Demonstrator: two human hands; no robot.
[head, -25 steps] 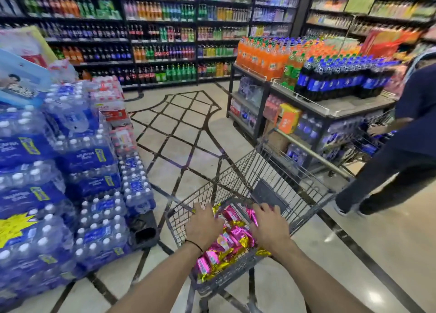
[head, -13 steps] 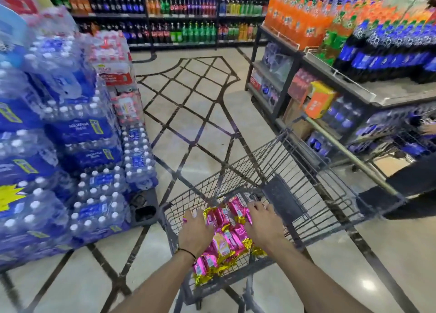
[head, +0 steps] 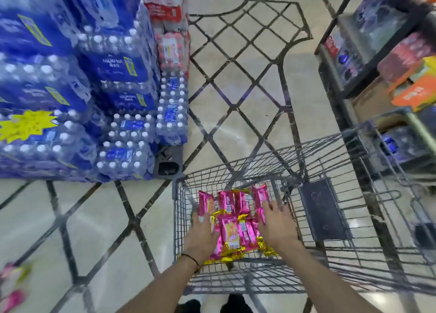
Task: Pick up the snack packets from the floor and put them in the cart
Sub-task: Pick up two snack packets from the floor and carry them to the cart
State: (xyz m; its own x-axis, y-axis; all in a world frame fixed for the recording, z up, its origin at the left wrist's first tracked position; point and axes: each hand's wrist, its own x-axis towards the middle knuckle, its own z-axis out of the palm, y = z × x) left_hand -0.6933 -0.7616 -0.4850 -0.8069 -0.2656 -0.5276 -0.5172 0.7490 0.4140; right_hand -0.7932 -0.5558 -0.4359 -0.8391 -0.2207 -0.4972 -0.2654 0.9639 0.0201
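Note:
Several pink and gold snack packets [head: 232, 220] lie in a pile inside the grey wire cart [head: 349, 260], at its near left end. My left hand [head: 200, 236] rests flat on the pile's left side, fingers straight. My right hand [head: 277, 223] lies on the pile's right side with fingers spread, touching the packets. More pink packets [head: 11, 286] lie blurred on the floor at the bottom left edge.
Stacked packs of water bottles [head: 77, 95] on a pallet [head: 168, 161] stand to the left of the cart. A shelf unit with boxes [head: 387, 60] stands at the right. Patterned tile floor [head: 236, 88] lies ahead. My shoes [head: 236, 304] show below the cart.
My head has tilted down, so the shelves have left view and the floor and cart fill it. Both hands have spread wider on the packets in the cart.

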